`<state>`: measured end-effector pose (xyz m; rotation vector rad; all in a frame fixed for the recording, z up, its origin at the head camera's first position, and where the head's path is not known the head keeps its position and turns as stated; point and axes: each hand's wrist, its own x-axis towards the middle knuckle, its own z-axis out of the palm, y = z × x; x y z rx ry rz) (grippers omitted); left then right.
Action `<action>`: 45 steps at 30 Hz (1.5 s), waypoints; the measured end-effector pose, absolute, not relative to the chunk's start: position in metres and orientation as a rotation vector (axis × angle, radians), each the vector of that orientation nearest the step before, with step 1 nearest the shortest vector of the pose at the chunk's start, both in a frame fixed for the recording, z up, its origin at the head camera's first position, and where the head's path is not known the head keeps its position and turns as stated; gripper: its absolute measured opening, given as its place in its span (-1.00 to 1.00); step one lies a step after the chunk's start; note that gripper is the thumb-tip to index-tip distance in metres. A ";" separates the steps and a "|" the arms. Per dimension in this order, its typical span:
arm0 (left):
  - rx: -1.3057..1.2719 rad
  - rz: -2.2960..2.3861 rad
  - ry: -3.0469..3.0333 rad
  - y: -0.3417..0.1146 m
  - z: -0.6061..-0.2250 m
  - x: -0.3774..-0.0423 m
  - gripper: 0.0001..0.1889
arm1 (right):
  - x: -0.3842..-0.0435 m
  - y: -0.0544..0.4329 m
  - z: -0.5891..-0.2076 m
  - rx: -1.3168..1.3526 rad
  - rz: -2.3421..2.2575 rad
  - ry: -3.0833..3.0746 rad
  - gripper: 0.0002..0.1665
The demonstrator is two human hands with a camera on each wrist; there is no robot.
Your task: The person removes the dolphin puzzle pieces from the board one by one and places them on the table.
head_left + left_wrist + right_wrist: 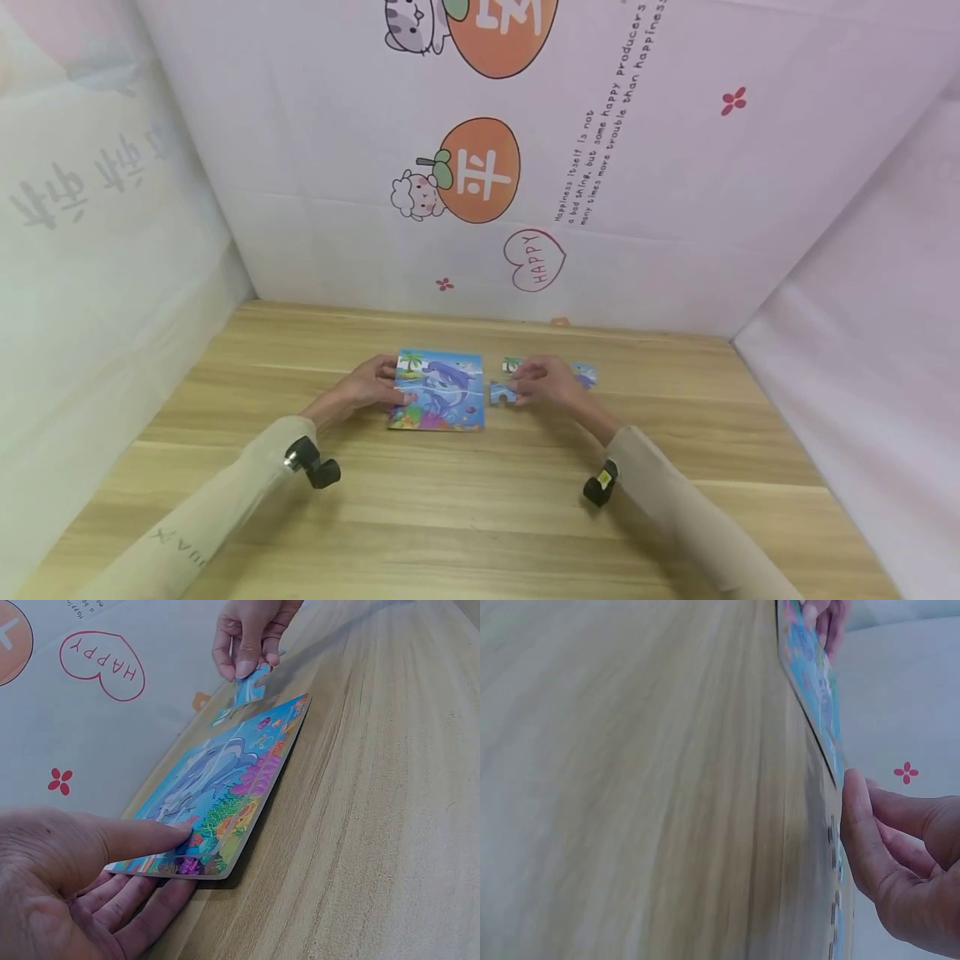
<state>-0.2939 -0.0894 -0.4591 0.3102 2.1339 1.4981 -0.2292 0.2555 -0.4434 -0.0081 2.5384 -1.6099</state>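
A square dolphin picture board (450,379), with a palm tree and coral on it, lies in front of my left hand (367,383). In the left wrist view the left thumb presses on top of the board's near edge and the fingers are tucked underneath, so that hand grips it. To the right of the board my right hand (547,382) pinches a blue jigsaw piece (250,688) between thumb and fingers. Its notched edge shows beside the fingertips in the head view. The right wrist view shows the right hand (900,855) close to the board's edge.
A palm-tree jigsaw piece (512,364) lies behind the right fingers, and another blue piece (585,374) lies to that hand's right, partly hidden. The wooden table (465,517) meets a printed white cloth wall (637,283) at the back, with cloth on both sides.
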 end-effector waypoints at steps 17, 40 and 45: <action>0.282 1.496 2.129 -0.089 -0.460 -0.296 -0.13 | -0.222 0.264 -0.452 -0.021 -1.379 2.812 -0.91; 0.239 1.548 2.122 -0.093 -0.469 -0.301 -0.38 | -0.223 0.269 -0.462 -0.056 -1.393 2.907 -0.84; 0.228 1.545 2.131 -0.092 -0.471 -0.302 -0.37 | -0.223 0.267 -0.460 -0.045 -1.388 2.908 -0.78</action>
